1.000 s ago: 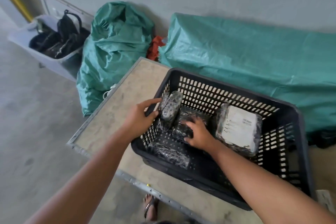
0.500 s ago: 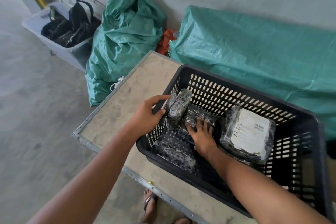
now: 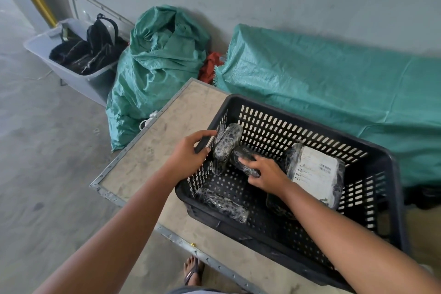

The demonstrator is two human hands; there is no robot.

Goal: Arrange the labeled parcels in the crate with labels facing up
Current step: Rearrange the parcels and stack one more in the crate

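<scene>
A black slotted crate (image 3: 281, 105) stands on a low table (image 3: 167, 131). Inside it, one small dark wrapped parcel (image 3: 228, 142) stands on end against the left wall. My left hand (image 3: 188, 157) grips the crate's left rim beside that parcel. My right hand (image 3: 267, 172) is closed over a second small dark parcel (image 3: 242, 155) lying on the crate floor. A third dark parcel (image 3: 222, 204) lies at the near left corner. A larger parcel (image 3: 315, 174) leans at the right with its white label facing up. No label shows on the small parcels.
Behind the table a full green sack (image 3: 157, 67) stands on the floor. A long green tarp (image 3: 334, 86) covers something along the wall. A grey tub (image 3: 78, 76) with dark bags sits at far left. My sandalled foot (image 3: 193, 270) is at the table's near edge.
My right hand has closed more around the small parcel on the crate floor and turned it slightly. My left hand stays on the rim. The camera view has shifted a little.
</scene>
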